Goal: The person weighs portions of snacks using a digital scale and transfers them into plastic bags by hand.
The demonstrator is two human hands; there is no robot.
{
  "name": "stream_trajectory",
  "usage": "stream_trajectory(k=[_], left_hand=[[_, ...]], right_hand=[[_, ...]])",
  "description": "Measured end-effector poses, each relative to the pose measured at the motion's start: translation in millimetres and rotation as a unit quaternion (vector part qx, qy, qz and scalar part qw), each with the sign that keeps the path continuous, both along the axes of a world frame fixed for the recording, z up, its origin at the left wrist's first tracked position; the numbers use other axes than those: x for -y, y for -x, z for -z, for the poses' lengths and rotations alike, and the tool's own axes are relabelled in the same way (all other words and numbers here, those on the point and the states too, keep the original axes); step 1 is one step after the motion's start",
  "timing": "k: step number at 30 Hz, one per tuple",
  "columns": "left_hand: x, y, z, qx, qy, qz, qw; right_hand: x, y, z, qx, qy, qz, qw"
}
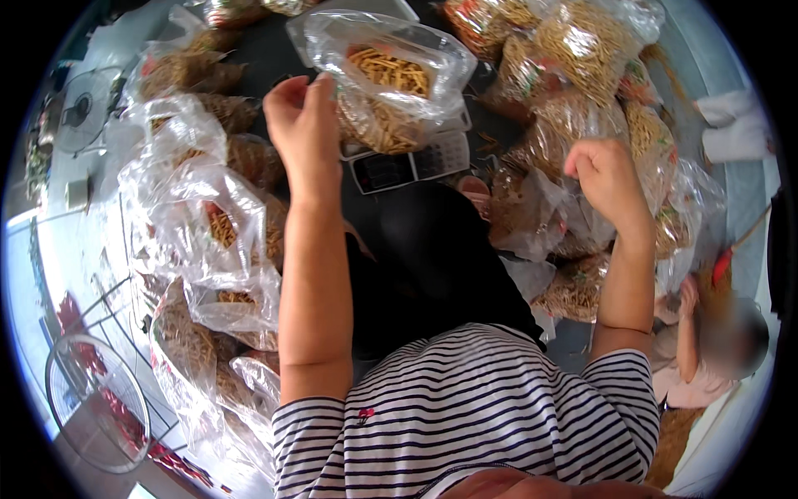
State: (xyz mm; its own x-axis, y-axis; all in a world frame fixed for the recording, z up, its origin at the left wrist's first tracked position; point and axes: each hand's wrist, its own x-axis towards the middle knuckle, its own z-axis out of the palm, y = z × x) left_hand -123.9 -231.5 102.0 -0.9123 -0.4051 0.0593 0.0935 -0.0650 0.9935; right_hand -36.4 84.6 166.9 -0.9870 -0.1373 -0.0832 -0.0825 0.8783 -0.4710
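A clear plastic bag (453,62) stands with its mouth spread, holding short tan-brown sticks (391,71). It rests on a digital scale (440,156) with a dark display and pale keys. My left hand (301,116) is raised at the bag's left side, its fingers curled in toward the thumb. Whether it pinches the bag's edge or something small cannot be made out. Over the filled bags to the right, my right hand (611,179) is closed with the fingers bent inward; what they hold, if anything, is hidden.
Filled plastic bags (224,216) are heaped along the left, and more bags (582,50) crowd the right. A small reddish round container (475,193) sits right of the scale. Fans (98,403) stand at the far left. Another person (690,366) is at the lower right.
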Motion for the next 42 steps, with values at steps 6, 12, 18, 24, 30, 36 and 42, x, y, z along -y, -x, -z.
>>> stream_trajectory(k=[6, 12, 18, 24, 30, 36, 42], left_hand=[[-6.1, -17.1, -27.9, 0.033, -0.075, 0.004, 0.997], [-3.7, -15.2, -23.3, 0.014, -0.075, -0.017, 0.997], [8.1, -5.4, -13.3, 0.056, -0.100, -0.054, 0.992], [2.6, 1.2, -9.5, 0.039, -0.146, -0.005, 0.989], [5.4, 0.1, -8.0, 0.040, -0.163, -0.004, 0.986], [15.9, -5.1, -12.9, 0.047, -0.202, -0.007, 0.978], [23.3, -9.5, -22.7, 0.017, -0.242, -0.010, 0.970]], right_hand=[[-82.8, -89.9, 142.6, 0.312, 0.037, 0.061, 0.947], [-82.6, -117.3, 340.7, 0.136, -0.063, 0.167, 0.974], [-95.6, -131.7, 393.9, 0.030, -0.037, 0.248, 0.967], [-112.6, -144.8, 364.6, -0.012, 0.016, 0.242, 0.970], [-109.0, -164.2, 242.1, 0.143, 0.095, 0.279, 0.945], [-84.6, -124.4, 57.5, 0.123, 0.364, 0.390, 0.837], [38.3, 20.1, -3.2, 0.115, 0.488, 0.032, 0.864]])
